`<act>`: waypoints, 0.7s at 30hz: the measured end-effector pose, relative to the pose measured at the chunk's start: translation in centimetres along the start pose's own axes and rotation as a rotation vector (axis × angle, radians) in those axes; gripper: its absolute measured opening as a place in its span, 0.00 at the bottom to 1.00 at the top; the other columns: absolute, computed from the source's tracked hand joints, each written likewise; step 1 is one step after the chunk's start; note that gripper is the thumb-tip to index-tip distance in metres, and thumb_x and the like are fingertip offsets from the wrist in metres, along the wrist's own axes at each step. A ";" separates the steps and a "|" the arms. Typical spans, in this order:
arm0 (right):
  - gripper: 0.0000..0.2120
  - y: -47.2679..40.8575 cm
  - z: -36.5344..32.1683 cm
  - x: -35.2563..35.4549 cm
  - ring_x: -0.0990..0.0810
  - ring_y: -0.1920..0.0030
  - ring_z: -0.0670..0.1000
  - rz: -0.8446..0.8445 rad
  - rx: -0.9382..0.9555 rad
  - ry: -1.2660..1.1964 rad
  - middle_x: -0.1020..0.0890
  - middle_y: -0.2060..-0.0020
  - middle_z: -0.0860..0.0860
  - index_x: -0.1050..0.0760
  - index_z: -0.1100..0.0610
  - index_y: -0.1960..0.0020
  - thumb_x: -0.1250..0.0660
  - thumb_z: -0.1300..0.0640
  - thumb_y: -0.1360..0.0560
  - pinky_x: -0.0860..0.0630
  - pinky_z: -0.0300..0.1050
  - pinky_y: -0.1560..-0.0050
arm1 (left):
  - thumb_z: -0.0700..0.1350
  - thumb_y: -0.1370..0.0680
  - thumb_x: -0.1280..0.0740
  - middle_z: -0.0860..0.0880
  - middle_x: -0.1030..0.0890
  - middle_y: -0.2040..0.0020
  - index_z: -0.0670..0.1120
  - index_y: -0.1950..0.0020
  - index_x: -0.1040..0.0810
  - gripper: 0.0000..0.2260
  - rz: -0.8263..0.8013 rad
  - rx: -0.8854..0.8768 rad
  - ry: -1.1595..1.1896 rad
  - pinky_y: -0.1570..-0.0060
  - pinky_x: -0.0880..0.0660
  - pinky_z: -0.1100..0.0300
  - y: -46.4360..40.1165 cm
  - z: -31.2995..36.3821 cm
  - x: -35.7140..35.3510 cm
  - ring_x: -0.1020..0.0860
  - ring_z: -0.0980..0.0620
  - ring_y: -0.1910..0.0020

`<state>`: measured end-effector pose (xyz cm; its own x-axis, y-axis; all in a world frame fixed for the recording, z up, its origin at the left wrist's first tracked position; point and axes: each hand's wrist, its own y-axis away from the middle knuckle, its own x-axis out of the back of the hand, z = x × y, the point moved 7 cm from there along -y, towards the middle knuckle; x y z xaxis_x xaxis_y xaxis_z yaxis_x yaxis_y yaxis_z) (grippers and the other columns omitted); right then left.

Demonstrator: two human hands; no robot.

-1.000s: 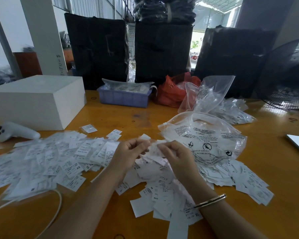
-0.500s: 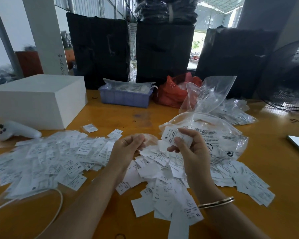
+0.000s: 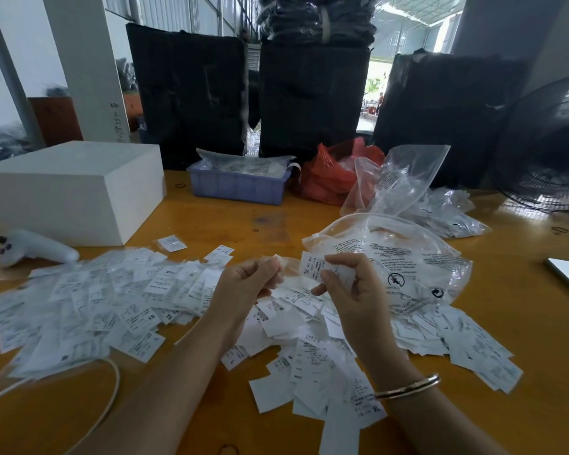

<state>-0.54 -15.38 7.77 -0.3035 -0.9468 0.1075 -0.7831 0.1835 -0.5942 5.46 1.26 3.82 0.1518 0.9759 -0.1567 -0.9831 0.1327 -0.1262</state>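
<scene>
A white rectangular paper label (image 3: 312, 270), printed in black with an "XL" mark, is held tilted above the desk (image 3: 234, 221), pinched in the right hand (image 3: 352, 290). Just beside it, a small clear plastic sleeve (image 3: 289, 267), thin and crumpled, is pinched in the left hand (image 3: 247, 284).

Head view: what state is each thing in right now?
Left hand: pinching small clear plastic sleeve.
Right hand: gripping white paper XL label.
Large clear printed plastic bag: lying on orange wooden table.
Loose white paper labels: heaped on table.
Blue plastic tray: filled.
White rectangular box: closed.
</scene>
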 end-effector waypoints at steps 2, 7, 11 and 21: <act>0.13 0.0 -0.1 0.0 0.17 0.64 0.47 0.005 -0.003 -0.015 0.19 0.64 0.49 0.27 0.46 0.53 0.33 0.65 0.25 0.22 0.39 0.64 | 0.63 0.40 0.30 0.53 0.17 0.65 0.51 0.65 0.16 0.16 -0.008 -0.005 -0.003 0.61 0.26 0.66 0.1 0.1 -0.1 0.21 0.60 0.65; 0.10 -0.3 -0.6 1.2 0.17 0.64 0.50 0.094 -0.010 -0.176 0.18 0.58 0.46 0.27 0.51 0.52 0.34 0.66 0.25 0.22 0.37 0.62 | 0.62 0.41 0.29 0.52 0.17 0.65 0.48 0.62 0.16 0.19 0.031 0.014 0.039 0.60 0.26 0.64 0.0 0.0 0.2 0.21 0.60 0.65; 0.12 0.0 -1.1 0.7 0.17 0.65 0.49 0.056 0.044 -0.127 0.19 0.62 0.50 0.27 0.50 0.53 0.34 0.66 0.26 0.23 0.34 0.63 | 0.61 0.39 0.30 0.51 0.17 0.65 0.48 0.59 0.16 0.19 0.033 0.015 0.045 0.59 0.26 0.62 0.0 0.0 0.3 0.21 0.59 0.65; 0.13 0.1 0.5 -0.2 0.17 0.65 0.43 -0.036 0.025 0.095 0.19 0.65 0.47 0.29 0.45 0.54 0.34 0.64 0.24 0.24 0.36 0.64 | 0.60 0.39 0.30 0.51 0.16 0.64 0.47 0.59 0.17 0.19 0.023 0.004 0.033 0.61 0.26 0.63 -0.2 0.0 0.2 0.21 0.59 0.65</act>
<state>-0.30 -15.34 7.33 -0.3268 -0.9229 0.2037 -0.7807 0.1421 -0.6086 5.68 1.42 3.77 0.1322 0.9725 -0.1920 -0.9868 0.1108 -0.1180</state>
